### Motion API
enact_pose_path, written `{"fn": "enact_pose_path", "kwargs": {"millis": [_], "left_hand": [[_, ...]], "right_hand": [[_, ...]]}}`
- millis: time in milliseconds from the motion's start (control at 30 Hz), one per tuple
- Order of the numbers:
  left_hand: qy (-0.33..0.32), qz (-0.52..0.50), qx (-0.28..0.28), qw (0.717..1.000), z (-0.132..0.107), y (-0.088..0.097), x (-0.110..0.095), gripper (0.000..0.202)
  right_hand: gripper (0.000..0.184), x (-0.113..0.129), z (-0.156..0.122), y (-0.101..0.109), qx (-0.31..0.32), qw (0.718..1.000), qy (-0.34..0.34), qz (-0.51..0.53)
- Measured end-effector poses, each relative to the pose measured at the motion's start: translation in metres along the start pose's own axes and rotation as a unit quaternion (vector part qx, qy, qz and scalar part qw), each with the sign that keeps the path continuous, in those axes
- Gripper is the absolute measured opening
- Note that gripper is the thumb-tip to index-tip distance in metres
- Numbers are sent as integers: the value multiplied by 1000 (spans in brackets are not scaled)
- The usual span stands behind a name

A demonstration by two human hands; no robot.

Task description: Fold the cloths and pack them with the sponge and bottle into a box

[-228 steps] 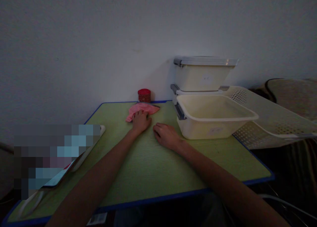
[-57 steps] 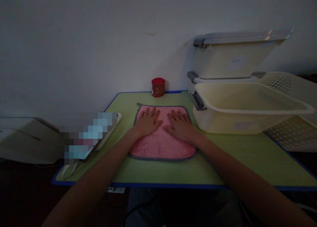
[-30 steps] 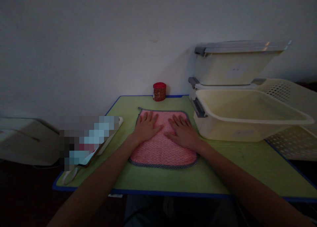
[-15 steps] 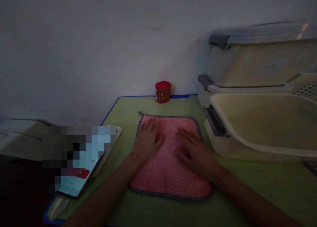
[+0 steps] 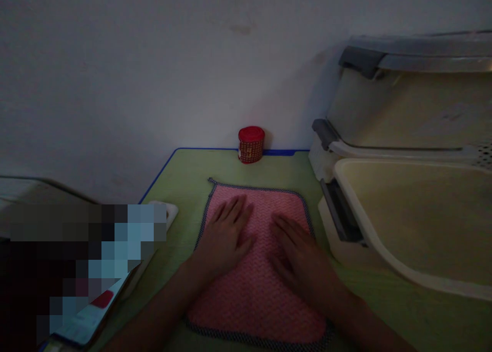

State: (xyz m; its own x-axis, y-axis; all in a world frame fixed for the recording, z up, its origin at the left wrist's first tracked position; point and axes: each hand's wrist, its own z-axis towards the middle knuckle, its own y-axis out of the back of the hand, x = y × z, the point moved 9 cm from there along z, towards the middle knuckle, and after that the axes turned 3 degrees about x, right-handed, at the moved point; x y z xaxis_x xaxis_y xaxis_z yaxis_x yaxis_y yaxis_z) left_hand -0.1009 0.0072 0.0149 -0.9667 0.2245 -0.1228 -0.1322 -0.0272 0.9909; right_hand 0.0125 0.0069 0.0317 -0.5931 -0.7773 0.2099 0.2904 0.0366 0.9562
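Note:
A pink textured cleaning cloth with a dark checked border lies spread flat, a small hanging loop at its far left corner. On its left half my left hand rests palm down, fingers apart and stretched forward. My right hand lies on the right half, fingers stretched out and thumb apart. Neither hand grips the cloth. Bare cloth shows between the two hands.
The cloth lies on a green table with a blue edge. Against the wall stands a red round container. Cream plastic bins with grey latches stand at the right. A partly blurred phone is at the left.
The view has shifted closer, so the cloth, bins and phone appear larger or lower. Both hands stay flat on the cloth, with little movement across it.

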Motion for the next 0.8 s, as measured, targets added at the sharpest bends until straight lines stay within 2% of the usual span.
{"fn": "enact_pose_path", "kwargs": {"millis": [267,400,533,667,800], "left_hand": [[-4,16,-20,1000,-3,8,-3,53],[-30,50,-29,998,-4,14,-13,45],[-60,68,-15,996,-5,22,-26,36],[-122,61,26,990,-29,34,-43,29],[-178,-20,50,983,-80,43,-54,29]], "right_hand": [[42,7,3,1,12,1000,-8,-10],[40,10,3,4,15,1000,-9,0],[42,20,1,16,31,999,22,26],[37,41,-17,38,81,990,108,43],[37,68,-59,52,144,953,263,52]]}}
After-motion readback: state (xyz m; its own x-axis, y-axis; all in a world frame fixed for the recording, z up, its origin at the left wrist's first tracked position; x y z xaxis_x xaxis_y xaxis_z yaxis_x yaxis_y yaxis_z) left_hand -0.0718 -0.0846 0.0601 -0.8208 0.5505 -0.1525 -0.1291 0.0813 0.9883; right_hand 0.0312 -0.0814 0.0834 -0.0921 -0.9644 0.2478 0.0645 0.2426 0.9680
